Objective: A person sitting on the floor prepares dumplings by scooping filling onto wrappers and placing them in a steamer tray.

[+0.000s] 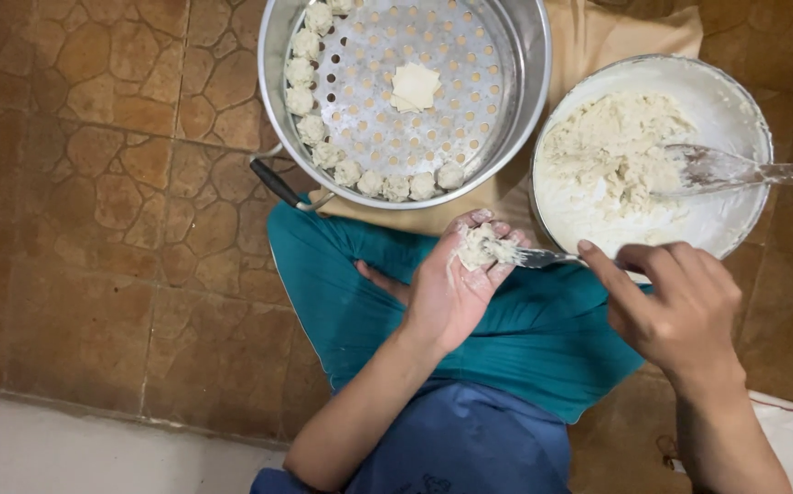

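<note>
Cupping a small dumpling (477,245) in its curled fingers, the left hand (451,285) was half closed around it, above the lap in teal cloth (360,302). The right hand (675,306) was pinched shut on the handle of a metal utensil (543,259), whose tip touched the filling on the dumpling. This dumpling looked soft, light and a little sticky, so it probably tears easily; I judge it is best held from below in the cupped fingers, not squeezed at the top. Just beyond the hands stood a white bowl (735,101) with pale filling and a clear spoon (735,169) in it. To its left was a metal steamer pot (525,55), where finished dumplings (360,172) lay along the edge and one flat wrapper (413,87) in the middle, all on a stone-patterned floor (95,183).
</note>
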